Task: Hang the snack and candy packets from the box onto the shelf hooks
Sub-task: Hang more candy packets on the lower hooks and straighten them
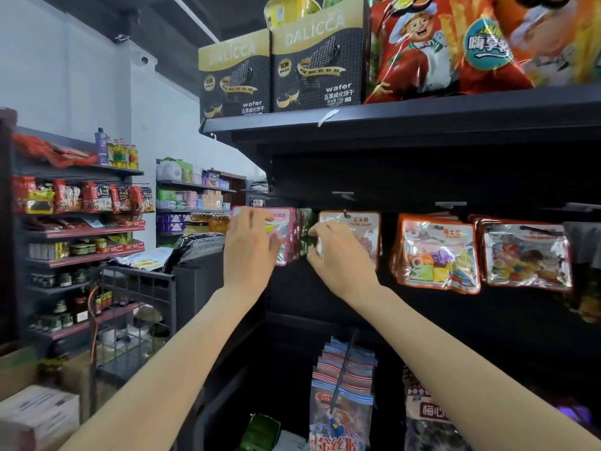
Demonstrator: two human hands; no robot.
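The dark shelf unit [422,131] fills the right of the aisle, its top board loaded with wafer boxes [317,66] and a big red snack bag [435,50]; under that board a row of hooks carries hanging packets, and the work is at the left end of that row, near the unit's left edge.

Two orange-edged candy stacks [437,255] hang toward the right end and look settled; a pale packet [361,222] hangs just right of the hands.

The pink-edged packets [286,236] hang at the far left end, with a green packet [305,234] tucked just behind them; these are what is being seated, I judge.

The left hand [250,245] lies spread against the front of the pink stack, fingers loosely curved and steadying it rather than pinching; the right hand [338,255] has its fingertips closed on the green packet's edge.

To do this well, hold the stack flat with the left hand so the hang holes stay lined up; guide the green packet's hole squarely onto the hook tip, then slide it back; let go only once it hangs freely. The hook itself is hidden by the hands, so I cannot tell whether the hole is on yet.
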